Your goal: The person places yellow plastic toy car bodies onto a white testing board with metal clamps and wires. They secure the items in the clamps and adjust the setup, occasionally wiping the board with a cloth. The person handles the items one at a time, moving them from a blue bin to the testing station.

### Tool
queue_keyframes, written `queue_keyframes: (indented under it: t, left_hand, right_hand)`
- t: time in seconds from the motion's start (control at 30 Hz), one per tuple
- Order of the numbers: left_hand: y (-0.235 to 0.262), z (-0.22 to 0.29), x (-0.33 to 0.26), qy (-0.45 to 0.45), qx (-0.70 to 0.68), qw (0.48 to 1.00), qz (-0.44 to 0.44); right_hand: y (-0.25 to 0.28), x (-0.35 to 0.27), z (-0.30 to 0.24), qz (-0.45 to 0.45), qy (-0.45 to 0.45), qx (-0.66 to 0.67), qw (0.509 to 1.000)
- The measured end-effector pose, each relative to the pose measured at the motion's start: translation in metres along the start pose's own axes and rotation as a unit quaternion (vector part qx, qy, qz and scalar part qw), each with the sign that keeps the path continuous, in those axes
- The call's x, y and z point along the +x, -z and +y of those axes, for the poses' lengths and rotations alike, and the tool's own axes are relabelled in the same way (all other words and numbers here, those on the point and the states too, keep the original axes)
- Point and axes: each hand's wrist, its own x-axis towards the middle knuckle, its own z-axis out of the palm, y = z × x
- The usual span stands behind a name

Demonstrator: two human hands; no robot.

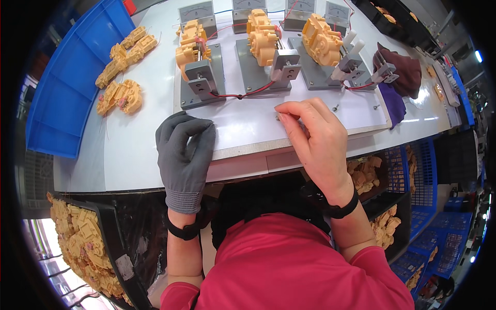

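Observation:
My left hand (185, 147), in a grey knit glove, rests at the table's front edge, fingers curled in. What it holds, if anything, is hidden. It is close to the left grey fixture (217, 62), which bears an orange plastic gear housing (190, 46). My bare right hand (318, 137) pinches thumb against forefinger above the white board; a small metal screw (277, 118) shows at the thumb tip. Ahead of it stand the middle fixture (250, 67) with its housing (262, 39) and the right fixture (310, 70) with another housing (321, 41). Loose screws (336, 108) lie to its right.
Several meters (199, 13) line the back, joined by red wires. Left are a blue bin (64, 98) and loose housings (121, 98). Brown cloth (400, 70) and purple cloth (393, 103) lie right. Crates of orange parts (85, 248) stand below the table.

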Motion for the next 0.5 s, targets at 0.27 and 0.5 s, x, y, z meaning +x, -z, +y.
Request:
queue_keyframes:
  t: [0.27,0.5]
  left_hand:
    - [-0.0002,-0.0001,-0.0001,0.003,-0.004,1.0,-0.001]
    - [-0.0003,-0.0009,-0.0001,0.004,0.001,1.0,-0.001]
  right_hand:
    - [-0.0002,0.0,-0.0001,-0.001,-0.001,-0.001,1.0]
    - [-0.0007,0.0007,-0.0003,0.003,0.002,0.002,1.0]
